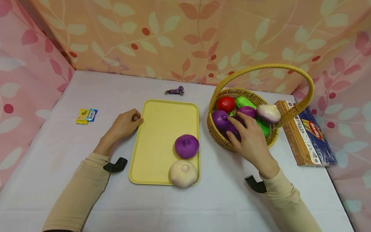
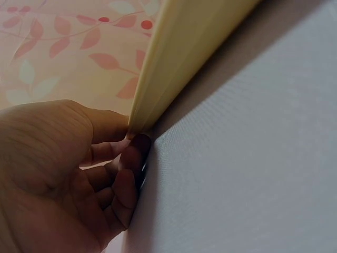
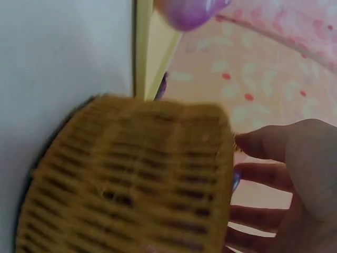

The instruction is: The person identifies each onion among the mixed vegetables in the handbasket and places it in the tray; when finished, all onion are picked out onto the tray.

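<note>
My left hand (image 1: pixel 125 124) pinches the left rim of a yellow tray (image 1: pixel 156 138); in the left wrist view the thumb lies against the rim of the tray (image 2: pixel 179 58) and the curled fingers are at its underside. On the tray sit a purple toy onion (image 1: pixel 186 147) and a whitish toy turnip (image 1: pixel 183 174). Over the front of a wicker basket (image 1: pixel 215 137), my right hand (image 1: pixel 251 141) reaches in with spread fingers. Its fingertips are at a purple round vegetable (image 1: pixel 221 120); contact cannot be made out. The wicker wall (image 3: pixel 126 174) hides the fingertips in the right wrist view.
The basket also holds a red tomato (image 1: pixel 226 104), green vegetables (image 1: pixel 245 102), a purple onion (image 1: pixel 246 111) and a white-purple turnip (image 1: pixel 268 113) under its tall handle (image 1: pixel 269 66). Pasta boxes (image 1: pixel 307 137) lie at right. Small wrapped sweets (image 1: pixel 87 116) and a purple-wrapped candy (image 1: pixel 175 91) lie on the table.
</note>
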Available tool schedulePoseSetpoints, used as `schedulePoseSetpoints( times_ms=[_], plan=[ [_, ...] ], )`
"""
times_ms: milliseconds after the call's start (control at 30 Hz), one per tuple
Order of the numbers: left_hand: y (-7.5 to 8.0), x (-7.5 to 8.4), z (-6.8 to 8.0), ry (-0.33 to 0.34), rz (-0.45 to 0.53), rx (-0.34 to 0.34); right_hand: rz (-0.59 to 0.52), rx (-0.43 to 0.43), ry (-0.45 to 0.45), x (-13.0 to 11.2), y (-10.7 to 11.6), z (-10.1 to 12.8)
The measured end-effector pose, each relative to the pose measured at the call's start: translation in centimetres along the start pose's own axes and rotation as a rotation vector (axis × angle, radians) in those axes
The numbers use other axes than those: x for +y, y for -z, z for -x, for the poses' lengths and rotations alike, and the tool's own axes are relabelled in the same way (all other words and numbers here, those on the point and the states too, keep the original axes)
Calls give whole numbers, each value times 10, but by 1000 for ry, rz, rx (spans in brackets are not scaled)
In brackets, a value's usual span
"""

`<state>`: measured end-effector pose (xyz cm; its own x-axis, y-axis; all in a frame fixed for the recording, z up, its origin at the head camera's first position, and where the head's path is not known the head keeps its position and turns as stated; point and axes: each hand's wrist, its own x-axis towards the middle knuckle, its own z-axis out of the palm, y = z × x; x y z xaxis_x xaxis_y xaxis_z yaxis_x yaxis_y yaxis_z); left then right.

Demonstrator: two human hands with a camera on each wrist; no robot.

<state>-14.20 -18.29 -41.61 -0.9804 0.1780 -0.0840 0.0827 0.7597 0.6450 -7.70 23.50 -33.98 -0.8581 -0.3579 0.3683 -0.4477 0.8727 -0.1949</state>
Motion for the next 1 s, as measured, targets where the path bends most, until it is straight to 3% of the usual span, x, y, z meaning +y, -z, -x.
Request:
schedulePoseSetpoints(
  times_ms=[267,433,800,900,1000],
  plan=[
    [1,1,0,-3,-4,1,36,-216,-104,8,1,6],
    [0,1,0,-3,0,3,24,-260,-189,9,1,5],
    [0,2,0,1,0,-5,-22,-140,-240,5,4,6],
    [1,3,1,9,6,-13,-58,-51,-248,-2,7,1],
    [1,3,2,16,13,-21,-105,55,-180,-14,9,-8]
  ],
)
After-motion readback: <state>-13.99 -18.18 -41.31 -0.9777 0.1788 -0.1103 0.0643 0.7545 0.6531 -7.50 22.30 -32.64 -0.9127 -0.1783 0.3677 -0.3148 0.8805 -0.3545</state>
